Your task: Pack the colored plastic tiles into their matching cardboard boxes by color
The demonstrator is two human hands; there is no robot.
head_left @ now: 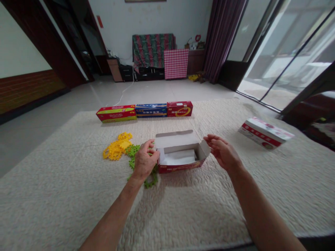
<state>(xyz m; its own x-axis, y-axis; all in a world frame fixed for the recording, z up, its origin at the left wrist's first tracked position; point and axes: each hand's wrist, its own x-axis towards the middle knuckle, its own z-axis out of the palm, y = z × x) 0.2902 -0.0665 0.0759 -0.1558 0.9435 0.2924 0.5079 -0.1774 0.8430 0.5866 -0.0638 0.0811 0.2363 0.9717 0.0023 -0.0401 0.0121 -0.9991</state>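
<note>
A red cardboard box sits on the quilted cover in front of me, its white-lined lid folded up at the back. White paper or card lies inside; what is under it is hidden. At the box's left end is my left hand, thumb against the edge and fingers apart from it. My right hand is beside the raised right end flap, fingers loosely stretched out with their tips at the flap. Green plastic toy pieces lie partly hidden behind my left hand, joined or close to yellow ones.
Beyond stand a red-and-green box, a blue box and another red box in a row. A white-and-red box lies to the right. Past the quilted cover are a tiled floor, a covered cabinet and glass doors.
</note>
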